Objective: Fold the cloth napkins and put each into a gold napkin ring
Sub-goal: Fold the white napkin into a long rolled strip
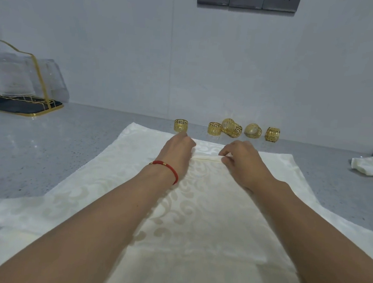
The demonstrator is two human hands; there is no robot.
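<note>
At the far left of the grey speckled desk (37,153) stands a clear glass rack with a gold wire frame (24,79) on a dark tray, close to the pale wall. A large cream cloth napkin with a woven leaf pattern (197,219) lies spread over the middle of the desk, and a folded strip of it runs up the centre to a narrow hem edge between the two hands. The left hand (177,151), with a red cord bracelet (168,168) on its wrist, has its fingers curled down on the left end of this hem; they seem to pinch the cloth, but the fingertips are hidden. The right hand (241,158) pinches the right end of the hem between thumb and fingers. Behind the napkin, near the wall, stands one gold openwork napkin ring (180,125) alone, just beyond the left hand, and to its right a row of more gold rings (243,130), some leaning on each other. At the right edge of the desk lie other cream folded cloths (371,164), well apart from the hands.
</note>
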